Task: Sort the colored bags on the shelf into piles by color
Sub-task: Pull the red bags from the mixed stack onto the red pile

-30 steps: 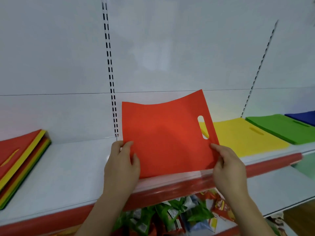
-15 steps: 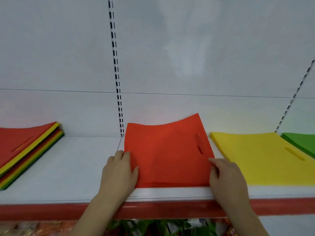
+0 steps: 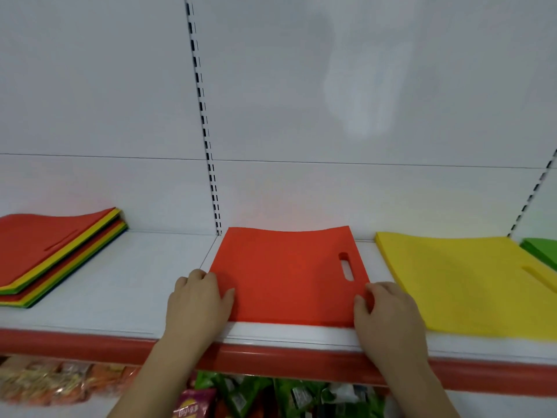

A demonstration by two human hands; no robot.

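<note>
Red bag (image 3: 286,273) is lying flat at shelf (image 3: 120,297) front edge; left hand (image 3: 199,303) and right hand (image 3: 388,312) are pinching its near corners. Bare shelf is separating it from mixed stack (image 3: 57,254); yellow pile (image 3: 464,282) is sitting just beside.

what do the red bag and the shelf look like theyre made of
Red bag: probably non-woven fabric or thin felt, matte. It shows no shine, has a die-cut slot handle, and its far edge curls up softly. Shelf: likely painted metal, white and smooth with a faint sheen, with a slotted upright behind it; its red front strip looks like glossy plastic, though that is less sure.
</note>
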